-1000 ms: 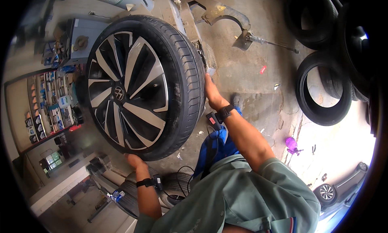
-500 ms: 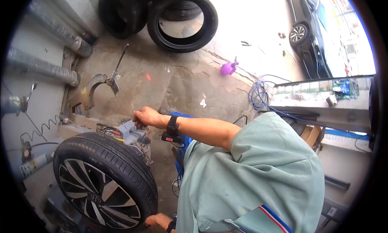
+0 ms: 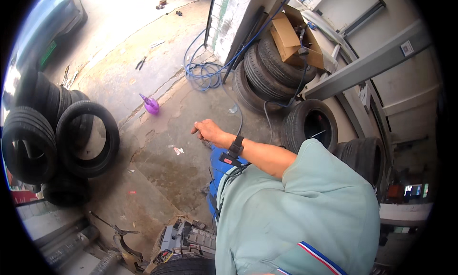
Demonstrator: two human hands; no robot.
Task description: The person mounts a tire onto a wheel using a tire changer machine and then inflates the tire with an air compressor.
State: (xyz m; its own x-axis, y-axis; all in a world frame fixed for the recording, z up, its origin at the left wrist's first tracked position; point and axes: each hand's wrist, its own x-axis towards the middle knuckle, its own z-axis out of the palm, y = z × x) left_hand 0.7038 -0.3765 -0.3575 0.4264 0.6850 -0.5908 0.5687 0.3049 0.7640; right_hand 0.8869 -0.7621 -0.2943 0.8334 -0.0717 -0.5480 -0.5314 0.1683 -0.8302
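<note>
My right hand [image 3: 207,131], loosely curled with its fingers a little apart, holds nothing and hangs in the air above the concrete floor. A black strap and small device circle that wrist, with cables below them. Part of a tyre [image 3: 183,268] shows at the bottom edge, beside a grey machine [image 3: 188,239] with metal parts. My left hand is out of view, so whether it touches the tyre is hidden. A purple spray bottle [image 3: 151,105] stands on the floor beyond my right hand.
Piled tyres [image 3: 28,141] fill the left, more tyres [image 3: 310,124] line the right, topped by a cardboard box [image 3: 284,39]. A coiled blue hose [image 3: 200,77], pliers [image 3: 140,63], a parked car [image 3: 47,27], a metal beam [image 3: 362,60] and a tool on a rod [image 3: 119,239] surround me.
My view has swung rightward toward the doorway. My right hand has come off the wheel, which has dropped to the bottom edge of view, and my left hand has left the picture.
</note>
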